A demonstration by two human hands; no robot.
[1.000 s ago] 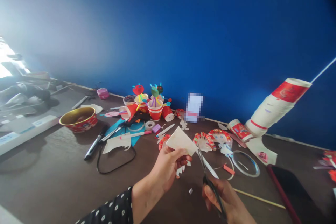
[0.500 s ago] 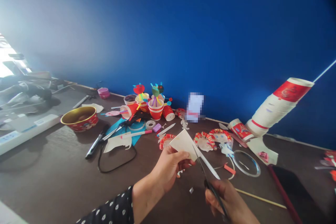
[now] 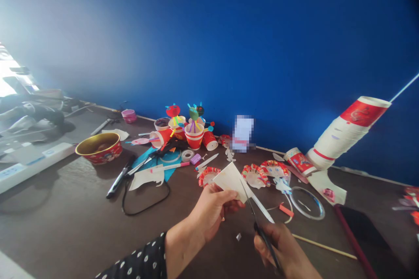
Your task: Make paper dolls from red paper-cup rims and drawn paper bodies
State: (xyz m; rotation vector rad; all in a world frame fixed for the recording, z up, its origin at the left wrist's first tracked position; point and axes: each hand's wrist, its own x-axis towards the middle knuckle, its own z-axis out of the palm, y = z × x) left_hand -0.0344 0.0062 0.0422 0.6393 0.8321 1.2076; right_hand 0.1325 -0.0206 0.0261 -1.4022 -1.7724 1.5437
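Note:
My left hand [image 3: 218, 207] pinches a piece of cream paper [image 3: 231, 181] between thumb and fingers, held up over the table. In my right hand [image 3: 278, 246] is a pair of scissors [image 3: 257, 226] with black handles, the fingers closed round them. The blades point up and left and lie against the paper's right side. Just beyond the paper are red-fringed paper cutouts [image 3: 255, 176] and a white pen-like stick [image 3: 263, 210]. A small white scrap [image 3: 238, 236] lies on the table between my hands.
Red paper cups [image 3: 194, 140] with coloured paper figures stand by the blue wall. To the left are a gold-lined bowl [image 3: 100, 154], a black cable, and a power strip [image 3: 36, 163]. On the right are a leaning cup stack [image 3: 347, 130], a tape roll [image 3: 322, 211], a wooden stick [image 3: 324, 246] and a phone [image 3: 366, 235].
The paper has shifted very slightly to the right. My right hand and the scissors have moved a little to the left, with the blades still at the paper.

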